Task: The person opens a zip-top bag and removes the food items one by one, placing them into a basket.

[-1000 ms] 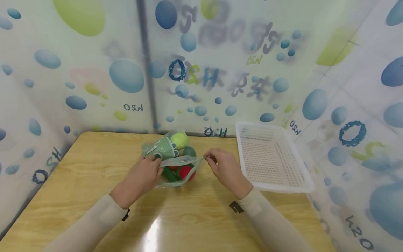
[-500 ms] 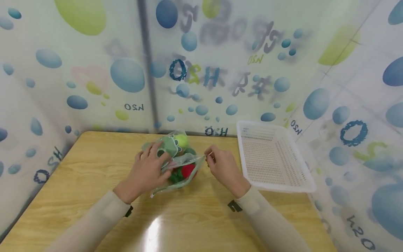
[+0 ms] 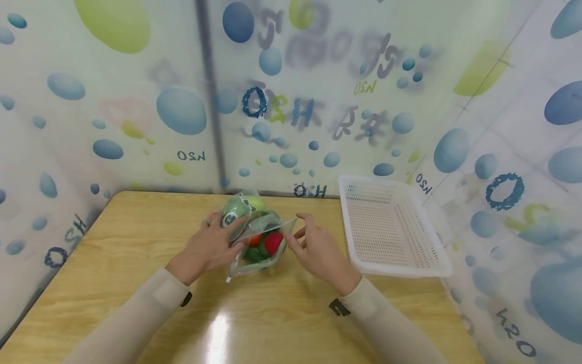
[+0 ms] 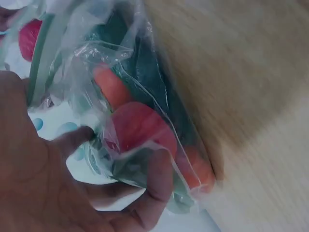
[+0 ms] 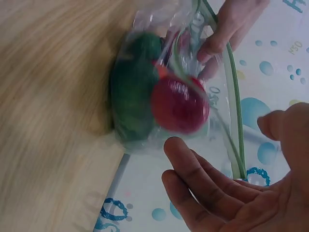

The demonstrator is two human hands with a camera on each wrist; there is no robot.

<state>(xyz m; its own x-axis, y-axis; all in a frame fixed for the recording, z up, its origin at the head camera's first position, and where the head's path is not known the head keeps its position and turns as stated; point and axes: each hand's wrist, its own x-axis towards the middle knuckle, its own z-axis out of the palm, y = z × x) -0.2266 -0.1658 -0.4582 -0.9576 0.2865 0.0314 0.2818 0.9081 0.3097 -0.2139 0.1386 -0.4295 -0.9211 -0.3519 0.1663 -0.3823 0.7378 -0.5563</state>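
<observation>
A clear zip-seal bag [image 3: 249,237] with a green sealing strip and a green cartoon print lies on the table, its mouth facing me. Inside are a red round piece [image 3: 273,243], long dark green pieces [image 5: 133,96], orange-red pieces [image 4: 112,89] and a pale green round one [image 3: 255,203]; they look like fruit and vegetables. My left hand [image 3: 206,250] rests on the bag's left side with spread fingers, one bent against the plastic in the left wrist view. My right hand [image 3: 320,253] is by the bag's right corner, thumb and fingers apart.
A white perforated plastic basket [image 3: 354,242] stands at the right on the wooden table [image 3: 150,222]. Behind the table and along its sides hang pale curtains [image 3: 282,167] printed with blue and green bubbles.
My left hand has loosened its grip on the bag's left edge and spread over its printed side. My right thumb and fingers have parted at the right corner. The basket stays put.
</observation>
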